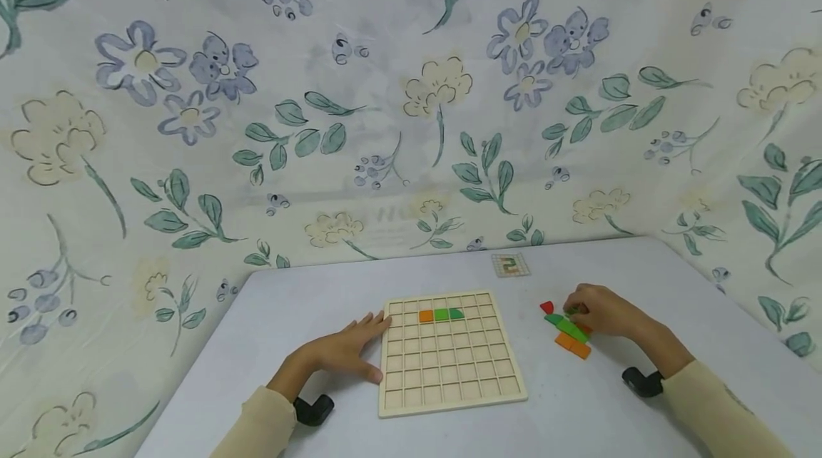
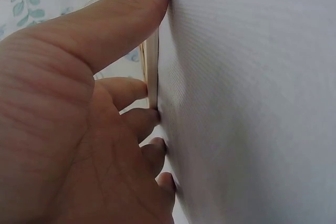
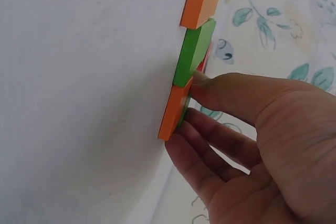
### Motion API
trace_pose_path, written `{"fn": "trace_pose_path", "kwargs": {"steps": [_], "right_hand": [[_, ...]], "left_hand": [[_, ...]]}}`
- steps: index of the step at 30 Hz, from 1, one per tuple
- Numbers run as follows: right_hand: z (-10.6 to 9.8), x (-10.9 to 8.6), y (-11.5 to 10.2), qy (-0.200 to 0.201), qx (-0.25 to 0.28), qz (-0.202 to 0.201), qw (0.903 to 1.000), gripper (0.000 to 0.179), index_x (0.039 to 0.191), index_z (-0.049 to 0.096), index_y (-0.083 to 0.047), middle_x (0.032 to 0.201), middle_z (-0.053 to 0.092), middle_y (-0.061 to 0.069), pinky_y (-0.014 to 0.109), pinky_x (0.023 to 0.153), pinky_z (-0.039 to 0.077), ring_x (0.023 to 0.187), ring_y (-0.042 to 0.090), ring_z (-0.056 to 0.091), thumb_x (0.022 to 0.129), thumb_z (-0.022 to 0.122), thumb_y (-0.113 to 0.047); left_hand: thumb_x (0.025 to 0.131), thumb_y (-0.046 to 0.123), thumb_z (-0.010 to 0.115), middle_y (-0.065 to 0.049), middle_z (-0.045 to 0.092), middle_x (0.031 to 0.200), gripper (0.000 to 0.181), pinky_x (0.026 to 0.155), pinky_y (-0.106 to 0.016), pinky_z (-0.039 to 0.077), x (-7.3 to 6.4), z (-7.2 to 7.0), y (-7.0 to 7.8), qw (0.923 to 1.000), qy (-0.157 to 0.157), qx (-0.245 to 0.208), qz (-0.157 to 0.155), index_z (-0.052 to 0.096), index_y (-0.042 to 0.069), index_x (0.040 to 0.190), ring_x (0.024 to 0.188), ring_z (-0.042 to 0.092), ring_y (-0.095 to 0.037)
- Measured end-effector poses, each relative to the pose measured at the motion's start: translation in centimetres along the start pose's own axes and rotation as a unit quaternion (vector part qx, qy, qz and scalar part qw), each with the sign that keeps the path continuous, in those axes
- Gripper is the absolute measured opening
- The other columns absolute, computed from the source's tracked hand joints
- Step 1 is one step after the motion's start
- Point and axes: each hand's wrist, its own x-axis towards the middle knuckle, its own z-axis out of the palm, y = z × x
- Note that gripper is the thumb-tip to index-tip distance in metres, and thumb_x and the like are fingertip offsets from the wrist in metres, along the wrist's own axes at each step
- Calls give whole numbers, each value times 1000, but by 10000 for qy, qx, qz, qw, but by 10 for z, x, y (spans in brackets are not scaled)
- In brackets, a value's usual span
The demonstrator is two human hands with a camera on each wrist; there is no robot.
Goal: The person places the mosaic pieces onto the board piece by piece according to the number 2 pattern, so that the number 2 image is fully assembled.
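Note:
A pale wooden grid board (image 1: 452, 408) lies on the white table, with an orange square tile (image 1: 427, 316), a green square tile (image 1: 442, 314) and a green tile with a rounded corner (image 1: 457, 313) in one upper row. My left hand (image 1: 343, 351) rests at the board's left edge, fingers spread and thumb on the table side. My right hand (image 1: 604, 312) is over the loose tiles, thumb and fingertips pinching a green tile (image 3: 184, 115) mostly hidden behind an orange tile (image 3: 175, 111). Beside the hand lie green tiles (image 1: 571, 329), orange tiles (image 1: 573, 345) and a red tile (image 1: 546, 307).
A small card (image 1: 510, 265) with a coloured pattern on a grid lies behind the board, towards the table's far edge. A floral cloth (image 1: 385, 123) hangs behind the table. Each wrist wears a black camera mount (image 1: 315, 411).

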Motion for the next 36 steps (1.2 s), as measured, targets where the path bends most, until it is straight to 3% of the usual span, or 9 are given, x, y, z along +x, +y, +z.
{"fn": "trace_pose_path", "kwargs": {"steps": [24, 36], "right_hand": [[3, 1, 1, 33, 318, 149, 9994, 19, 105, 74, 0, 95, 66, 4, 32, 76, 59, 82, 16, 55, 86, 70, -4], [2, 4, -2, 251, 311, -84, 9992, 21, 106, 73, 1, 91, 64, 2, 23, 67, 51, 79, 15, 51, 85, 70, -3]], "left_hand": [[75, 47, 82, -14, 9, 169, 111, 126, -58, 4, -4, 2, -5, 9999, 19, -36, 111, 22, 9, 160, 156, 3, -38], [76, 49, 82, -13, 9, 169, 110, 126, -57, 5, -4, 1, -2, 10000, 53, 8, 37, 23, 11, 160, 156, 3, -37]]}}
